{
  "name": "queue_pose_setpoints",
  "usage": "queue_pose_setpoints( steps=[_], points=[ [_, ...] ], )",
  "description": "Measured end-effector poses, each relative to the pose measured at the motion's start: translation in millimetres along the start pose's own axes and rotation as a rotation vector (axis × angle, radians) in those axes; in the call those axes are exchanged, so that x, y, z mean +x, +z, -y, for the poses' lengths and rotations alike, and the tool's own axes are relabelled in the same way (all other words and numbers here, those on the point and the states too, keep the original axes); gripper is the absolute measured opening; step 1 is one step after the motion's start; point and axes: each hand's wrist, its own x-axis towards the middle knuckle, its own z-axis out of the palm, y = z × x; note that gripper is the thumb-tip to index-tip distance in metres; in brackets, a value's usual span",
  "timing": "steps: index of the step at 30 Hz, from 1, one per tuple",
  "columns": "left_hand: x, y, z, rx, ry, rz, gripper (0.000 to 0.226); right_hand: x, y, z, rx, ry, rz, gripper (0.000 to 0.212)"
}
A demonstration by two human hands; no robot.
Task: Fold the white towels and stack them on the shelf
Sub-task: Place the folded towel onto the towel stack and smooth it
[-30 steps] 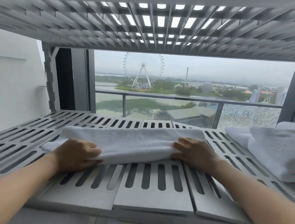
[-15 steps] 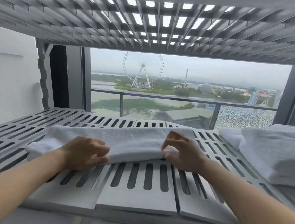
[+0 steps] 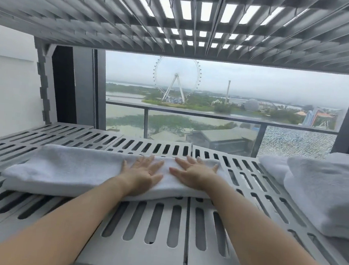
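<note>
Grey slatted plastic shelf (image 3: 160, 232) before a window (image 3: 224, 103); folded white towel (image 3: 71, 167) lying across it, left hand (image 3: 142, 175) and right hand (image 3: 194, 174) pressed flat, fingers spread; stacked towels (image 3: 322, 187) at right.

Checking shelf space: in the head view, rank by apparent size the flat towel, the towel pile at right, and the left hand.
Largest: flat towel.
Next: towel pile, but the frame edge cuts it off, so unsure.
Smallest: left hand.

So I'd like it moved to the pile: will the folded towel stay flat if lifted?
Probably not: the folded towel looks soft and rounded at its edges, so unsupported ends would droop. Pushed, its nap may catch on the slotted shelf.
</note>
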Motion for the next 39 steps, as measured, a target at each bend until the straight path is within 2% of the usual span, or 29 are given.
queue_pose_setpoints(
  steps=[5,17,20,23,26,32,39],
  points=[
    [-1.8,-3.2,-2.8,0.023,-0.014,0.005,0.056,-0.6,-0.4,-2.7,0.079,0.069,0.015,0.076],
    [-6.4,-14.4,-1.1,-0.098,-0.036,-0.009,0.061,-1.1,-8.6,-2.9,0.116,0.185,0.013,0.077],
    [-10.4,-17.0,0.8,-0.102,-0.028,0.017,0.061,0.7,-13.8,7.6,0.017,0.106,-0.057,0.071],
    [-11.7,-20.4,5.7,-0.103,-0.025,0.011,0.056,5.8,-11.7,42.8,0.101,-0.135,-0.113,0.058],
    [-17.1,-26.7,27.1,-0.031,-0.057,-0.003,0.054,9.8,-2.9,88.4,0.171,-0.262,-0.072,0.046],
    [-34.8,-25.6,104.3,0.028,-0.138,-0.029,0.054,21.1,10.8,117.5,-0.029,-0.143,0.069,0.06],
    [-41.2,-29.1,164.6,0.056,-0.275,-0.034,0.067,20.8,17.1,115.6,-0.043,-0.105,0.038,0.061]
  ],
)
